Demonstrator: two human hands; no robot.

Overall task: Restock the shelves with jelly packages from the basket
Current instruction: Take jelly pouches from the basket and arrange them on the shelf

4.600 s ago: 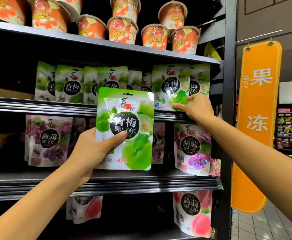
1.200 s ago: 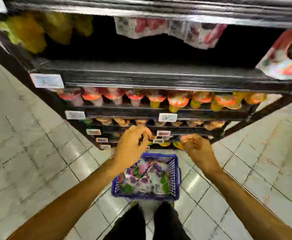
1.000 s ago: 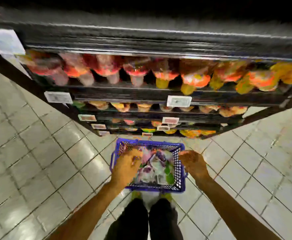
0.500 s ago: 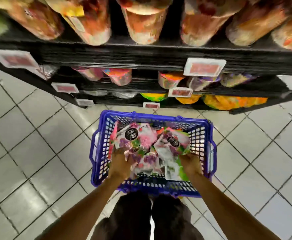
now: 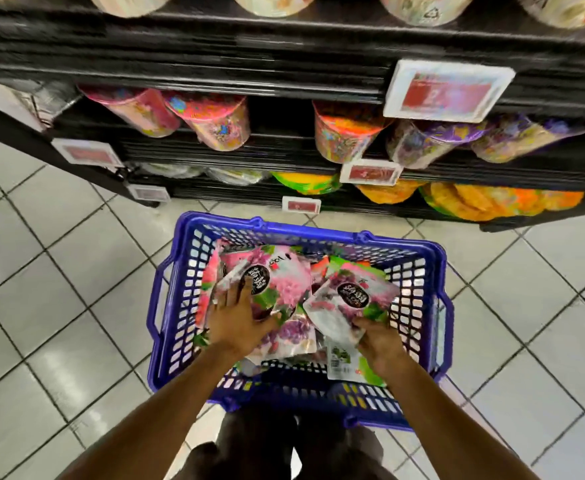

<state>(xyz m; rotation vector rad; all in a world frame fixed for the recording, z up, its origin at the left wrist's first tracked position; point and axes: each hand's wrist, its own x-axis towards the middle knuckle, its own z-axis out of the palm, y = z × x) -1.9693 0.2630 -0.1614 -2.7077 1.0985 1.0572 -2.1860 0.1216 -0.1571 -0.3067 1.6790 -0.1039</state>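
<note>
Working at the pick-up end of a restocking round, judging by 2 hands down in the blue basket (image 5: pixel 318 230) rather than up at the shelves (image 5: pixel 284 64). Pressing the left hand (image 5: pixel 239 320) flat on the heap of jelly packages (image 5: pixel 284 282), fingers straight and spread apart, closing on nothing. Pinching the lower corner of 1 grape package (image 5: pixel 349 299) with the right hand (image 5: pixel 381 341), thumb on top and fingers curling beneath, holding that pouch tilted above the pile.

Leaving a good deal undone, by the look of it: lying overlapped in the basket, at least 4 or 5 pouches in pink, purple and green, covering most of its bottom. Sitting on the tiled floor (image 5: pixel 59 271) just in front of the lowest shelf, apparently touching nothing there. Showing only tubs and cups (image 5: pixel 214 116) of other sweets on the 3 or 4 shelf levels in view, with price tags (image 5: pixel 446 91) clipped to the edges; not showing any pouch shelf at all, so giving no measure of stock already placed.

Probably needing next a firmer grip on the grape package, a lift clear of the overlapping neighbours, then a rise to shelf height.
</note>
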